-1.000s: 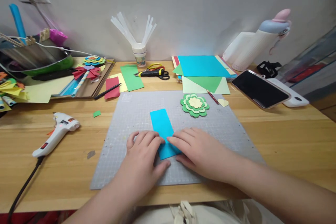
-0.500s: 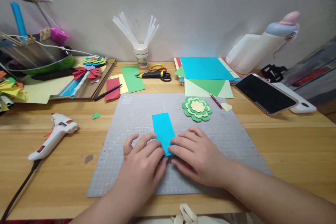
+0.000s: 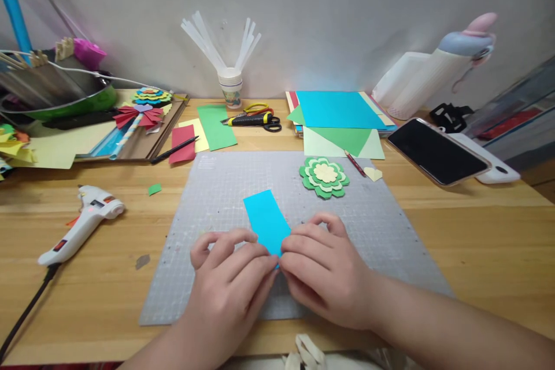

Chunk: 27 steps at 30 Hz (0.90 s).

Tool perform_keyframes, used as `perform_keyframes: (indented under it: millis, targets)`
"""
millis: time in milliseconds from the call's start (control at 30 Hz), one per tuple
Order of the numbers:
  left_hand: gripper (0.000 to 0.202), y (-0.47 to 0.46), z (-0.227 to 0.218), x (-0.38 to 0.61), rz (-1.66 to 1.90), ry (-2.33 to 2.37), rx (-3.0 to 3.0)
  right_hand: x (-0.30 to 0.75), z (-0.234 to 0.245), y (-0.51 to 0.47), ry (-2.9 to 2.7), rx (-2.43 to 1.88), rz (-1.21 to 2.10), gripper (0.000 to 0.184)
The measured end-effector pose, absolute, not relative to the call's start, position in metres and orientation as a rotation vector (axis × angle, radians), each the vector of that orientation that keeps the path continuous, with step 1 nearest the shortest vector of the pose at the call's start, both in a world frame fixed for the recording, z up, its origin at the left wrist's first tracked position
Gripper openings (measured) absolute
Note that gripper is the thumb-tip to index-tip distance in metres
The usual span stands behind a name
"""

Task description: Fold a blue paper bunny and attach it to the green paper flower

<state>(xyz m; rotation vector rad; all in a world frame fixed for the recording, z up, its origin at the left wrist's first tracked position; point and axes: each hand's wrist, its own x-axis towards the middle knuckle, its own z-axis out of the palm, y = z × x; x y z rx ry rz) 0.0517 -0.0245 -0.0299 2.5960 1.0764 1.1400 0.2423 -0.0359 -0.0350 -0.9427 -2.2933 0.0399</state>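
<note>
A blue paper strip [image 3: 267, 217] lies tilted on the grey cutting mat [image 3: 217, 196], its far end leaning left. At its near edge my left hand [image 3: 232, 274] pinches the paper between thumb and forefinger. My right hand [image 3: 325, 266] grips the same edge from the other side, fingers bent over the strip's right border. The fingertips of both hands almost meet, and they hide the near end of the paper. Beyond my right hand rests a layered green and cream paper flower [image 3: 324, 177].
On the left lies a white glue gun [image 3: 82, 225] with its cord. Scissors [image 3: 273, 124], a yellow-black utility knife [image 3: 249, 120] and a paper cup [image 3: 230, 87] of white sticks stand or lie at the back. A phone [image 3: 437, 151] leans at the right, near stacked coloured paper [image 3: 342, 110].
Both hands have closed in on the near edge of the blue strip and moved slightly nearer me. The strip has turned, its far end swinging left. The whole view has shifted a little.
</note>
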Motion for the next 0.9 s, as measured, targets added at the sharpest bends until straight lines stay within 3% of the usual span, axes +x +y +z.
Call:
perform_keyframes:
  millis: [400, 900]
  targets:
    - [0.015, -0.033, -0.033, 0.051, 1.280, 1.006, 2.569, 0.246, -0.029, -0.038, -2.313, -0.838, -0.193, 0.014]
    - [0.014, -0.033, -0.030, 0.054, 1.301, 1.013, 2.582, 0.257, -0.033, -0.035, -2.322, -0.875, -0.113, 0.009]
